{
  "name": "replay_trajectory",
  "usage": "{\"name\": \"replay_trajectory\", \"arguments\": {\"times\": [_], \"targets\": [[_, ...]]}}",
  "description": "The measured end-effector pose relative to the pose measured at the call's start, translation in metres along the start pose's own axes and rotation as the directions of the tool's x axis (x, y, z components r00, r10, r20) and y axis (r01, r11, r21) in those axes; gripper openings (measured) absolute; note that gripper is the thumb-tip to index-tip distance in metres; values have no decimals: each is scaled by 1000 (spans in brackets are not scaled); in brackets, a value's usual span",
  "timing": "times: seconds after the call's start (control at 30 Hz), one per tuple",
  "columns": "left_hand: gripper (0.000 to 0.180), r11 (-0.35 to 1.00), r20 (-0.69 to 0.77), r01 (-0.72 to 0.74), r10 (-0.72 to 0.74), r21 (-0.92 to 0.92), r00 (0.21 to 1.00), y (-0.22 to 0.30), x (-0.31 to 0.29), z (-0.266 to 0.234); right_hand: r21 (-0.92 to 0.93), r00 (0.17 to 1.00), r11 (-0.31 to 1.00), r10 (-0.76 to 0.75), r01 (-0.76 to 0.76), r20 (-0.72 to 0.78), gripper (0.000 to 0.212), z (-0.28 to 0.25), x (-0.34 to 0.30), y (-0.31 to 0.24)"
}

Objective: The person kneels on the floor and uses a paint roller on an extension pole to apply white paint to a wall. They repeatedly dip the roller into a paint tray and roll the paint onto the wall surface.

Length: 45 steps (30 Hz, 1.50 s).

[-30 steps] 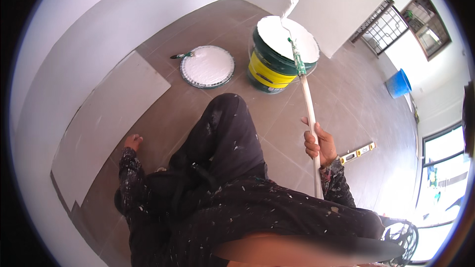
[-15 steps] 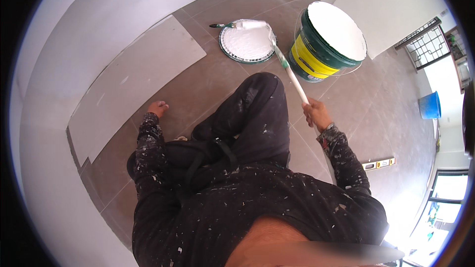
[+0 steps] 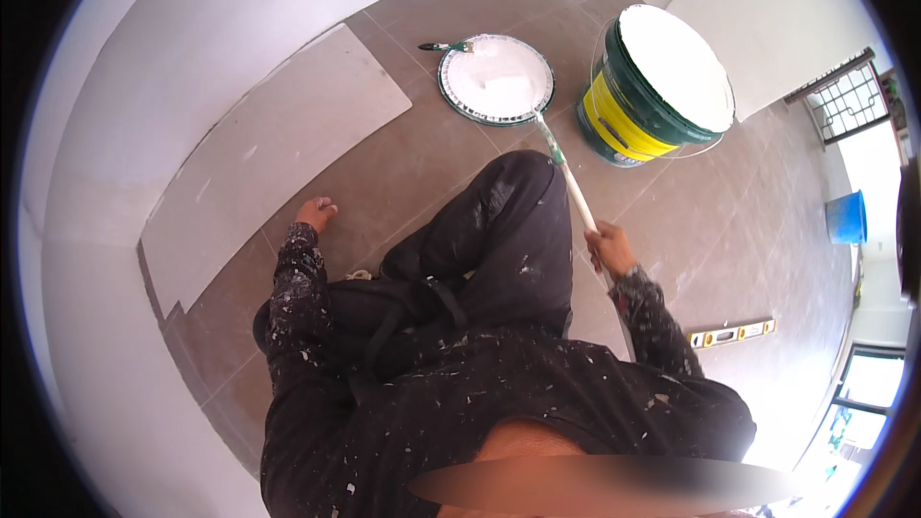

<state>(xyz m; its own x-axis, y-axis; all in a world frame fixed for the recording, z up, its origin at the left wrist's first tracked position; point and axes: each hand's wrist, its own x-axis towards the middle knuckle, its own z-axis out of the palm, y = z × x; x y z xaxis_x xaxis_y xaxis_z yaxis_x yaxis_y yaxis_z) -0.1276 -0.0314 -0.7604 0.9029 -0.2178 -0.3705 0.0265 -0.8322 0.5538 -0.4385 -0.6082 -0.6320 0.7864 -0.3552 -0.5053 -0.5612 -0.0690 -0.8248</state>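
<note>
My right hand (image 3: pixel 612 247) is closed round the pale pole of a paint roller (image 3: pixel 578 194). Its pole slants up to a round bucket lid (image 3: pixel 448 96) on the floor, coated with white paint. The roller's white sleeve is hard to tell from the paint there. A small paintbrush (image 3: pixel 443 46) with a dark green handle lies across the lid's far left rim, bristles in the paint. Over the floor by my left knee, my left hand (image 3: pixel 317 213) has its fingers curled in, with nothing seen in them.
A dark green bucket (image 3: pixel 624 115) with a yellow band and a white top stands right of the lid. Along the left wall lies a pale flat board (image 3: pixel 278 134). A spirit level (image 3: pixel 732 334) rests on the floor at right, a blue bucket (image 3: pixel 846 218) farther off.
The roller's sleeve has moved from the lid's far edge nearer to me, its pole drawn back a little. My view has shifted slightly; my left hand stays by the knee, fingers curled.
</note>
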Motion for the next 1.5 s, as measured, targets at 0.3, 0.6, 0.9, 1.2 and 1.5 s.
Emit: {"name": "replay_trajectory", "arguments": {"times": [0.3, 0.6, 0.9, 1.2, 1.5], "targets": [[51, 1000, 15, 7, -7, -29, 1000, 26, -14, -1, 41, 999, 999, -23, 24, -29, 20, 5, 3, -4], [51, 998, 19, -56, 55, 14, 998, 19, -7, 0, 24, 994, 994, -106, 105, 26, 17, 18, 10, -14], [51, 996, -30, -82, 83, 17, 996, 22, -9, -14, 42, 986, 987, 158, -156, -50, 23, 24, -24, 1], [52, 998, -17, -63, 63, 30, 998, 3, -12, -25, 51, 999, 998, -26, 25, 29, 17, 46, 0, -28], [52, 988, 46, -151, 150, 19, 988, -3, -12, -14, 72, 998, 995, -69, 68, 6, 27, 67, -28, -28]]}}
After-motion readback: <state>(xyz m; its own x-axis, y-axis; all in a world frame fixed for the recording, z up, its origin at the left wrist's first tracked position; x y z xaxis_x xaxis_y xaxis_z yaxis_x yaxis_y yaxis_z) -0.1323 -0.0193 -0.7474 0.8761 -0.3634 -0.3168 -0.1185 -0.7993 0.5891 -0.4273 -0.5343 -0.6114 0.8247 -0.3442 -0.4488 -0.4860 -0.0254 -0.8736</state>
